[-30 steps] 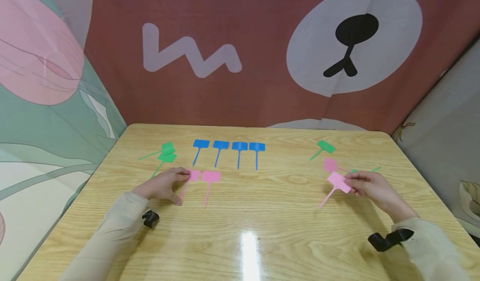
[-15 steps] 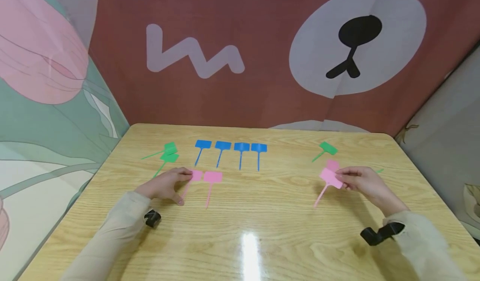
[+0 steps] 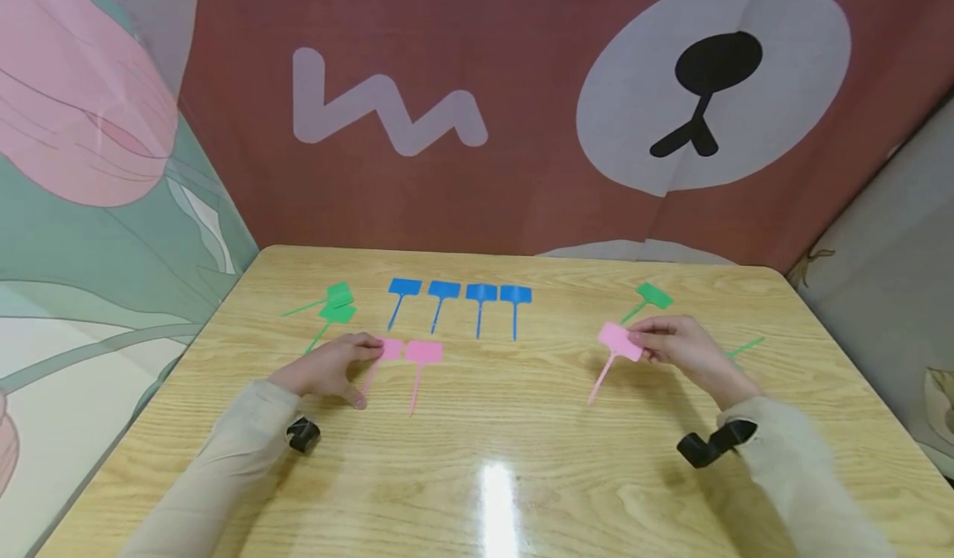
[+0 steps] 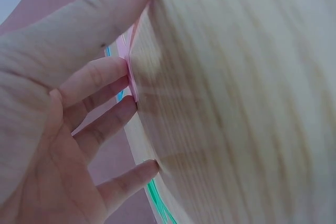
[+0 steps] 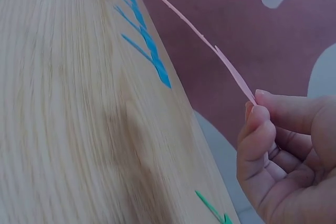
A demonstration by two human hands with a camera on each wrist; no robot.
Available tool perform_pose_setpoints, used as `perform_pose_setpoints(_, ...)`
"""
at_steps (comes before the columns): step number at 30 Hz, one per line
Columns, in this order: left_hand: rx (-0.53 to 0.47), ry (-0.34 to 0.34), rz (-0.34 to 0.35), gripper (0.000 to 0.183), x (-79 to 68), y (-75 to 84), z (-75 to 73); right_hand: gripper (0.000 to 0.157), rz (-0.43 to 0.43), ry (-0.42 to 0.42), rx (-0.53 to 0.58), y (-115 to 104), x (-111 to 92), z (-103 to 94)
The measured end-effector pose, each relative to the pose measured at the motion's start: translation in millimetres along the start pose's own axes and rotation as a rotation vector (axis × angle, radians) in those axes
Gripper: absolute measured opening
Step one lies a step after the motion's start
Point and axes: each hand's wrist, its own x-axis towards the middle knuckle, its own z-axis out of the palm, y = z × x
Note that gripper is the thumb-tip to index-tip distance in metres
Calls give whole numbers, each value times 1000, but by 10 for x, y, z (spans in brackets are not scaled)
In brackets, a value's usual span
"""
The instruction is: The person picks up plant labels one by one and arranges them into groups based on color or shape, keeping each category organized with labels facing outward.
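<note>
My right hand (image 3: 678, 347) pinches one corner of a pink T-shaped tag (image 3: 620, 341) between thumb and fingers. Its thin stem slants down to the left above the table, and in the right wrist view the pink tag (image 5: 233, 72) appears edge-on. My left hand (image 3: 331, 369) rests on the table, fingers fairly straight, with fingertips on the head of another pink tag (image 3: 391, 348). The left thumb is down near that tag's stem. Immediately right of it lies a second flat pink tag (image 3: 423, 353), stem toward me.
Several blue tags (image 3: 481, 293) lie in a row farther back on the wooden table (image 3: 417, 492). Green tags (image 3: 338, 313) overlap at the left. Another green tag (image 3: 654, 295) lies at the back right, and a green stem (image 3: 747, 347) shows behind my right wrist.
My right hand has moved left with the pink tag. Another pink tag that showed behind it is now hidden. The left hand has stayed in place.
</note>
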Motion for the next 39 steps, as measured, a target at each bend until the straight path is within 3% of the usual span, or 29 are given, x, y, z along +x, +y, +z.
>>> perform_pose_setpoints(6, -14, -10, -20, 82, -7, 8, 9, 32, -35, -31, 16, -15, 122, 116)
perform_pose_setpoints(20, -4, -32, -38, 80, -5, 36, -11, 30, 11, -70, 34, -182, 346, 397)
perform_pose_setpoints(32, 12, -19, -23, 80, -8, 12, -10, 28, -2, -129, 22, -250, 572, 791)
perform_pose_setpoints(39, -5, -37, -52, 80, -9, 24, -13, 25, -25, -155, -5, -291, 661, 963)
